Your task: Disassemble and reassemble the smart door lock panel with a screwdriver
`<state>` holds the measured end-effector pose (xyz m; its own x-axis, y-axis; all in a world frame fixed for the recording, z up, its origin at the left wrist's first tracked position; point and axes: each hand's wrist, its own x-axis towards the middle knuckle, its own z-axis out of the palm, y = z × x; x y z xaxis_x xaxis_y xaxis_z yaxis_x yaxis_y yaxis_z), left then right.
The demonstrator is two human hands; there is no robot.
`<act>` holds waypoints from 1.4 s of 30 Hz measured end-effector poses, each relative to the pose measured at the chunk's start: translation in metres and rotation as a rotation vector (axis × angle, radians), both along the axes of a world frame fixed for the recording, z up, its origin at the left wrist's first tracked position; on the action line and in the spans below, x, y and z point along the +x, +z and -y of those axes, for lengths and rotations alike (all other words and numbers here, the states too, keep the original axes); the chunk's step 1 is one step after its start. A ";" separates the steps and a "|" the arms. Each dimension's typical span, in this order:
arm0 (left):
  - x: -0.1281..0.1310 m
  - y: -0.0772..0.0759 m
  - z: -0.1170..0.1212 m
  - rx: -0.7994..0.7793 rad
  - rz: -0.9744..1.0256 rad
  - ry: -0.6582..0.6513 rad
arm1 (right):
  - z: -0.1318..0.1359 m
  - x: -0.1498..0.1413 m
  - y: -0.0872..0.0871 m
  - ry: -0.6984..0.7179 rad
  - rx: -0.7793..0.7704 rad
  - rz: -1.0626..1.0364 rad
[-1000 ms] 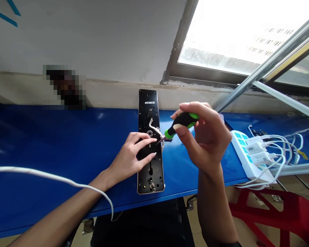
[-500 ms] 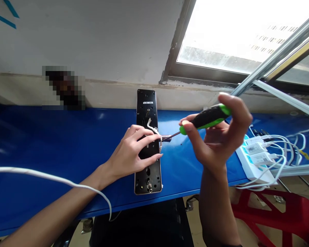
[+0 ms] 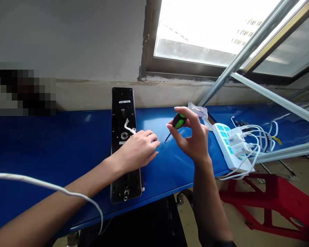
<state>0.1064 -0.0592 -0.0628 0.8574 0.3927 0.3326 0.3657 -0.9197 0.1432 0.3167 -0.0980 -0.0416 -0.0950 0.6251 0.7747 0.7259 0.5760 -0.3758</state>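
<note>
Green-handled screwdriver (image 3: 179, 121) pinched in the fingers (image 3: 186, 112) of the right hand (image 3: 192, 137); left hand (image 3: 139, 147), fingers loosely together, resting across the black lock plate (image 3: 123, 103) (flat on the blue counter (image 3: 54, 144)).

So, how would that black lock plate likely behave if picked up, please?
The black lock plate looks like rigid metal, probably heavy for its size. Its flat shape seems unlikely to roll, though the white wire would probably flop.

Blue workbench (image 3: 54, 144) under a door-lock backplate (image 3: 123, 106) and white power strip (image 3: 222, 140)
</note>
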 end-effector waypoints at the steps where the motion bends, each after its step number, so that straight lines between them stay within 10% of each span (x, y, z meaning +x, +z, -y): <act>1: 0.001 -0.002 -0.001 0.001 -0.007 0.003 | -0.001 0.001 -0.002 0.004 -0.013 -0.009; 12: 0.000 -0.003 -0.003 0.052 -0.027 -0.002 | -0.005 0.007 -0.006 0.046 -0.028 -0.036; 27: -0.078 0.001 -0.006 0.011 0.432 0.000 | -0.006 -0.049 0.054 0.276 0.126 -0.293; 42: -0.110 -0.037 0.001 0.023 0.618 0.300 | -0.039 -0.108 0.022 0.290 0.250 -0.437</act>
